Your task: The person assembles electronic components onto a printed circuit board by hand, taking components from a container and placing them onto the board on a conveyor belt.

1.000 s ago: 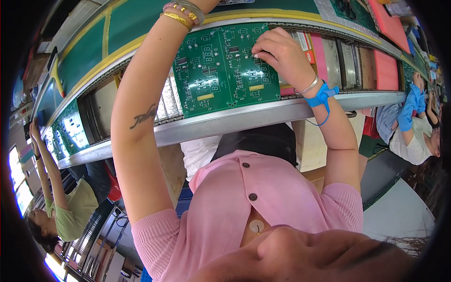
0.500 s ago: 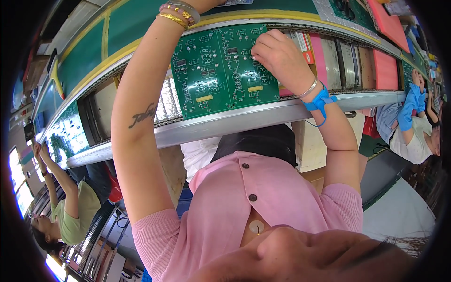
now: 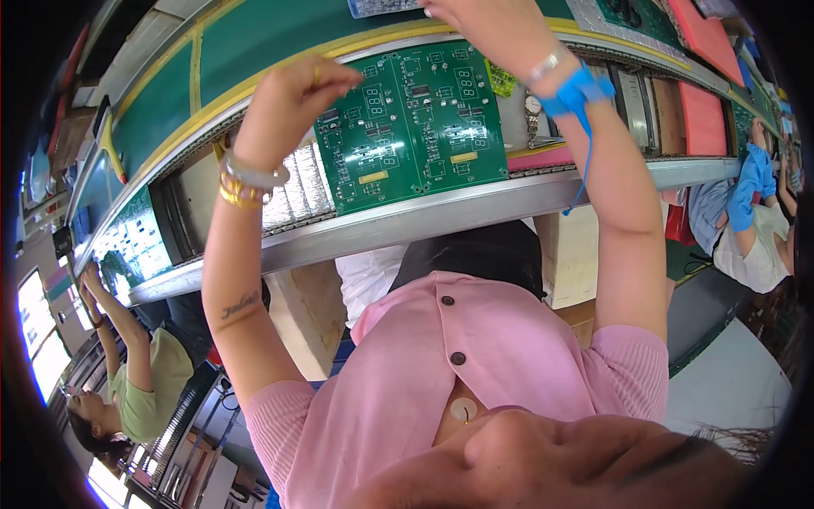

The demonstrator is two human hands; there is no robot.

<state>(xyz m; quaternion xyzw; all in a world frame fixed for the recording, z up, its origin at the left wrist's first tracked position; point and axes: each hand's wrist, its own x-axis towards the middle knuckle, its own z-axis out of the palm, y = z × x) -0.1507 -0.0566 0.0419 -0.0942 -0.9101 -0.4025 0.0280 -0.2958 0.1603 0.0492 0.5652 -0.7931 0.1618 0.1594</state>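
Observation:
A green circuit board [image 3: 403, 170] with small parts, digit-display outlines and two yellow blocks lies across the rails of the line before me. Over its upper left corner is my left hand [image 3: 292, 102], its fingers curled and their tips pinched together; whatever they may hold is too small to make out. My right hand [image 3: 500, 34] reaches beyond the board's far edge, close to a blue-edged clear tray [image 3: 386, 7] at the top of the view. Most of its fingers are cut off by the upper edge. A blue strap [image 3: 581, 92] with a cord circles my right wrist.
A metal rail [image 3: 407, 208] runs along the near side. Beyond the line lies a green bench top [image 3: 254, 51] with yellow edging. A wristwatch [image 3: 532, 110] lies right of the board, below my forearm. People work at far left [image 3: 157, 373] and far right [image 3: 750, 246].
My left hand has drawn back from the far side to the board's upper left corner. My right hand has left the board's right half and moved up toward the tray.

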